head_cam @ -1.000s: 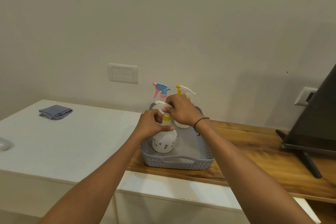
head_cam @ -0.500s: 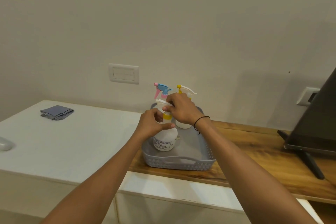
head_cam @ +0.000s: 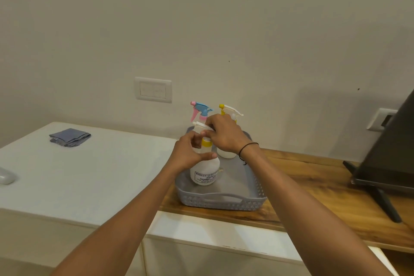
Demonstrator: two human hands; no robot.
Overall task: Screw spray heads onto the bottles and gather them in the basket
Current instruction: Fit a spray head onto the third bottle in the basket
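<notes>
The left hand (head_cam: 187, 157) wraps the shoulder of a white bottle (head_cam: 205, 169) that stands upright in the near left part of the grey basket (head_cam: 220, 200); its grip is curled round the bottle, thumb laid across the front, while the other fingers lie behind the bottle and are hidden. Just above that grip, the right hand (head_cam: 226, 135) pinches the white spray head (head_cam: 200, 125) sitting on the bottle's yellow collar (head_cam: 206, 143). Its palm covers most of the head, so only the nozzle end pokes out to the left, and how far the collar is threaded on cannot be told. The printed label low on the bottle is partly turned away and only partly readable.

Behind the right hand's grip stand two more bottles in the basket. The blue and pink spray head (head_cam: 201, 110) shows above the knuckles, but its bottle is hidden. The yellow and white spray head (head_cam: 229, 110) also rises behind, and only the base of its bottle (head_cam: 226, 154) shows under the wrist.

The basket rests on the wooden bench (head_cam: 313, 177). Well to the left of the grips a folded grey cloth (head_cam: 70, 137) lies on a white cabinet top (head_cam: 89, 170), where a pale rounded thing (head_cam: 6, 176) is cut off by the edge. Far right, a dark screen (head_cam: 389, 152) on a stand is cut off too.
</notes>
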